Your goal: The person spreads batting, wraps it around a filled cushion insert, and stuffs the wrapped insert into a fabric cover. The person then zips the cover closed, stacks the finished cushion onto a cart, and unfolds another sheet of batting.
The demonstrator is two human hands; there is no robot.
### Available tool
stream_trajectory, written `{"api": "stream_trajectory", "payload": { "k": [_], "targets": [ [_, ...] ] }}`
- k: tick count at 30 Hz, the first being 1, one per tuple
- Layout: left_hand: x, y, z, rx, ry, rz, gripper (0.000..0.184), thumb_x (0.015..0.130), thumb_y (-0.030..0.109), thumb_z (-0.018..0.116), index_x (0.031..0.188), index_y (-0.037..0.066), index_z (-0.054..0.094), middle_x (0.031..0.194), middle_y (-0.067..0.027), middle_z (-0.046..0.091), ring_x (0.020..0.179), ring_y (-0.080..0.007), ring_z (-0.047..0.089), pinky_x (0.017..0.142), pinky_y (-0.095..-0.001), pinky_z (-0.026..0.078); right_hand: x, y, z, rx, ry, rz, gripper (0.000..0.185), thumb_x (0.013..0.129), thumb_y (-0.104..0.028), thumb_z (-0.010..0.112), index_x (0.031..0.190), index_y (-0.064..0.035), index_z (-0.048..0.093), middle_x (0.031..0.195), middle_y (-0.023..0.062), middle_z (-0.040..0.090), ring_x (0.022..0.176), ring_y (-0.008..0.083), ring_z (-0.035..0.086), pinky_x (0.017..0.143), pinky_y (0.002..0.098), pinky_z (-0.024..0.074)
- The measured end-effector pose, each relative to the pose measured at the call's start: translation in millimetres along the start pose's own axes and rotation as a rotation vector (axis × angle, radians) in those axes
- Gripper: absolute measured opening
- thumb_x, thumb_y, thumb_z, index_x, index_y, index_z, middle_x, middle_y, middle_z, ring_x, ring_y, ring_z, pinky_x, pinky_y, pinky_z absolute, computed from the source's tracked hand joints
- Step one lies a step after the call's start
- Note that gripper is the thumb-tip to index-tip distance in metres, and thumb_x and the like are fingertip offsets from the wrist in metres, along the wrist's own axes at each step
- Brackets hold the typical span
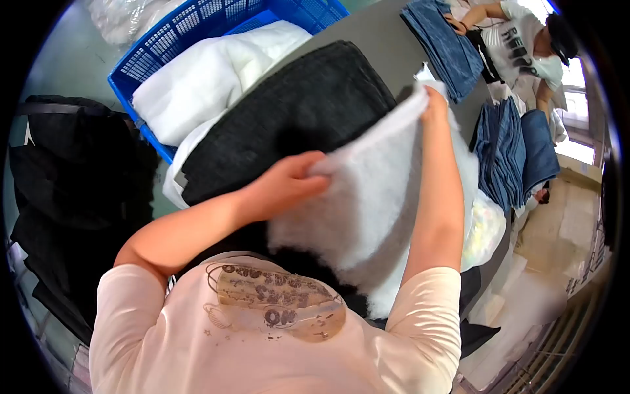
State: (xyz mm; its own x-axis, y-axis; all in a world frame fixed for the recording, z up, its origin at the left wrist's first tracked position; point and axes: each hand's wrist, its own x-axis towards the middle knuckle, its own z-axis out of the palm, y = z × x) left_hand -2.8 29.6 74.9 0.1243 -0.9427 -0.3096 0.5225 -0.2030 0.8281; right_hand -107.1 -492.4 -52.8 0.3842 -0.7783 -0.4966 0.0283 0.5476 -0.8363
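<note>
Left hand (282,184) and right hand (434,108) pinch the white sheet (367,203) along one edge, probably to hold it taut. Black cloth (302,98) lies beside it.

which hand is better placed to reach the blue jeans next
Right, probably: the right hand is near the blue jeans, the left hand farther off; both grip the white sheet.

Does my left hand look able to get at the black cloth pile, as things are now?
Probably yes: the left hand is near the black cloth pile, nothing visible blocks it, but it would likely have to release the white sheet.
</note>
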Motion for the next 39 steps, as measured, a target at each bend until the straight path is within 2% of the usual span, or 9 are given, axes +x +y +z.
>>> {"api": "stream_trajectory", "payload": {
  "k": [4, 12, 13, 16, 20, 26, 29, 35, 39],
  "targets": [
    [-36.8, 40.4, -99.6, 0.184, 0.137, -0.033, 0.028, 0.098, 0.031, 0.063, 0.101, 0.003, 0.065, 0.086, 0.0045, 0.061, 0.080, -0.0047, 0.053, 0.070, -0.0242, 0.046, -43.0, 36.2, 169.4, -0.032, -0.014, -0.323, 0.039, 0.086, 0.009, 0.059, 0.125, 0.0064, 0.051, 0.109, 0.0220, 0.063, 0.091, 0.0350, 0.068, 0.076, 0.0442, 0.0594],
    [-41.7, 2.4, -191.1, 1.098, 0.581, -0.309, 0.031, 0.093, 0.031, 0.068, 0.100, 0.001, 0.064, 0.086, -0.0127, 0.065, 0.072, -0.0305, 0.061, 0.070, -0.0354, 0.049, -51.0, 51.1, 246.6, -0.567, -0.296, -0.023, 0.017, 0.091, -0.007, 0.064, 0.106, -0.0005, 0.061, 0.102, 0.0162, 0.065, 0.097, 0.0267, 0.067, 0.088, 0.0350, 0.0573],
    [-42.3, -7.1, -185.3, 1.167, 0.724, 0.064, 0.028, 0.088, 0.023, 0.070, 0.108, 0.005, 0.065, 0.091, -0.0160, 0.064, 0.076, -0.0368, 0.060, 0.071, -0.0396, 0.048, -51.3, 45.2, 237.8, -0.767, -0.407, -0.067, 0.022, 0.088, -0.007, 0.065, 0.108, -0.0012, 0.062, 0.108, 0.0153, 0.065, 0.100, 0.0253, 0.066, 0.091, 0.0339, 0.0553],
    [-43.7, 8.6, -185.1, 1.500, 0.609, 0.560, 0.028, 0.086, 0.012, 0.066, 0.113, 0.005, 0.060, 0.101, -0.0100, 0.060, 0.084, -0.0299, 0.058, 0.074, -0.0398, 0.048, -85.2, 33.1, 229.7, -1.320, -0.848, -0.372, 0.042, 0.076, -0.005, 0.066, 0.118, -0.0066, 0.064, 0.125, 0.0119, 0.061, 0.115, 0.0245, 0.059, 0.099, 0.0351, 0.0478],
    [-38.6, 2.9, -184.4, 1.477, 0.140, 0.334, 0.052, 0.078, -0.001, 0.062, 0.129, 0.006, 0.059, 0.112, -0.0121, 0.059, 0.096, -0.0302, 0.057, 0.080, -0.0408, 0.047, -132.5, 30.4, 253.2, -1.785, -1.169, -0.747, 0.071, 0.063, 0.000, 0.061, 0.132, -0.0174, 0.062, 0.141, 0.0094, 0.052, 0.133, 0.0289, 0.044, 0.109, 0.0413, 0.0378],
    [-30.2, 37.4, -149.1, 1.857, 0.567, 0.425, 0.055, 0.077, 0.000, 0.061, 0.131, 0.006, 0.059, 0.133, -0.0123, 0.054, 0.111, -0.0265, 0.054, 0.091, -0.0373, 0.044, -148.5, 39.3, 253.4, -1.709, -1.219, -1.189, 0.062, 0.067, 0.003, 0.065, 0.126, -0.0158, 0.063, 0.124, 0.0091, 0.058, 0.123, 0.0302, 0.050, 0.111, 0.0453, 0.0345],
    [-25.4, 2.2, -145.8, 1.935, 0.410, 0.452, 0.055, 0.078, -0.001, 0.060, 0.132, 0.007, 0.059, 0.132, -0.0110, 0.053, 0.116, -0.0258, 0.051, 0.096, -0.0386, 0.042, -153.9, 40.9, 239.1, -1.670, -1.165, -1.208, 0.052, 0.067, 0.005, 0.065, 0.115, -0.0132, 0.065, 0.109, 0.0065, 0.061, 0.113, 0.0270, 0.054, 0.105, 0.0447, 0.0385],
    [-10.0, 18.2, -140.9, 1.063, 0.357, 0.096, 0.051, 0.081, 0.017, 0.070, 0.129, 0.003, 0.059, 0.114, -0.0134, 0.058, 0.111, -0.0314, 0.054, 0.091, -0.0419, 0.045, -174.9, 10.6, 251.9, -1.705, -1.240, -1.140, 0.040, 0.058, 0.002, 0.069, 0.097, -0.0087, 0.065, 0.098, 0.0053, 0.062, 0.100, 0.0289, 0.057, 0.092, 0.0427, 0.0429],
    [14.7, 1.6, -125.9, 1.258, 0.473, 0.407, 0.047, 0.078, 0.026, 0.076, 0.114, 0.001, 0.059, 0.108, -0.0171, 0.059, 0.101, -0.0376, 0.057, 0.084, -0.0443, 0.048, -191.3, -5.5, 240.8, -1.770, -1.287, -0.943, 0.034, 0.057, -0.004, 0.067, 0.091, -0.0065, 0.060, 0.075, 0.0119, 0.060, 0.084, 0.0338, 0.061, 0.086, 0.0427, 0.0433]
  ]
}}
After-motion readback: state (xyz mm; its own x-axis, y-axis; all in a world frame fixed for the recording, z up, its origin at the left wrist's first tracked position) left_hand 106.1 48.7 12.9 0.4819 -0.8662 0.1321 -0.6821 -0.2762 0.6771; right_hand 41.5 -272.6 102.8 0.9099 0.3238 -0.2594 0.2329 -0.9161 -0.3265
